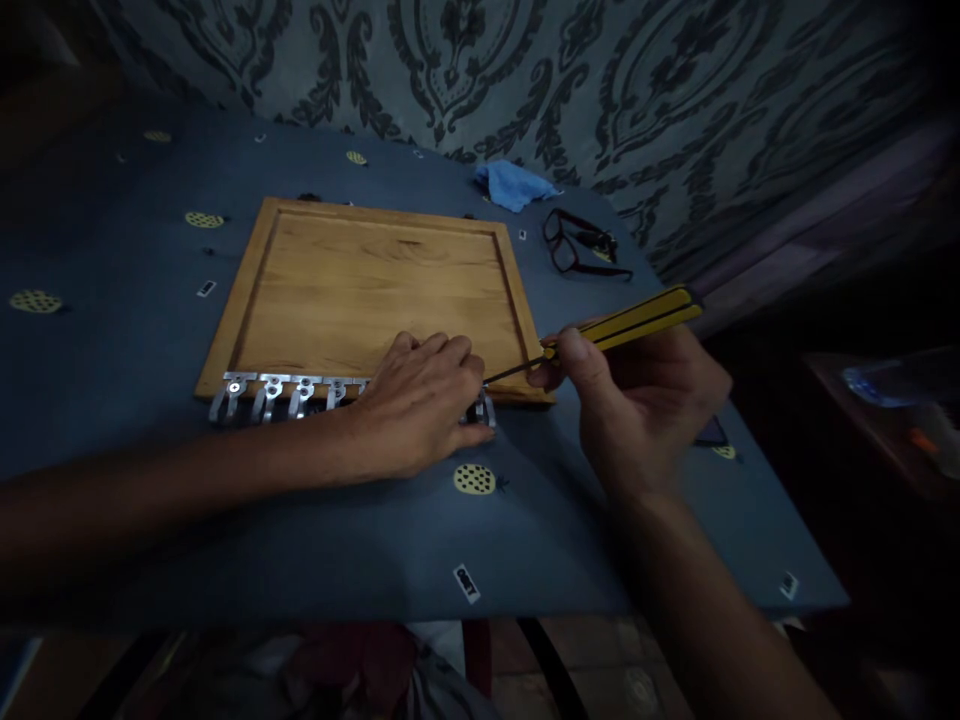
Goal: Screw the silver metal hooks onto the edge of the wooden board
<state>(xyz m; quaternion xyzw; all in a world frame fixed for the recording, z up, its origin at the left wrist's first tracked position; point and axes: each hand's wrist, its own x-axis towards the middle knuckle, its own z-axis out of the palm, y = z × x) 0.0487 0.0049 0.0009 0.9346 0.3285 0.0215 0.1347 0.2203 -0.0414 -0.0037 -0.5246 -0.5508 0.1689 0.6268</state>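
A shallow wooden tray-like frame (375,290) lies on the table, with a metal hook rail (304,393) along its near edge. My left hand (420,405) is closed over the right part of this rail, fingers curled and thumb toward me, hiding several hooks. In my right hand (637,400) is a screwdriver (630,325) with a yellow and black handle, pinched near the front of the handle between thumb and fingers. Its thin shaft points left and down to the rail's right end, beside my left fingertips. The exact contact of the tip is hard to see.
Dark-framed glasses (574,240) and a blue cloth (514,185) lie behind the frame on the right. A dark flat object (711,432) shows partly behind my right wrist. The blue pineapple-print tablecloth (360,570) covers the table, whose back meets a patterned wall (487,80).
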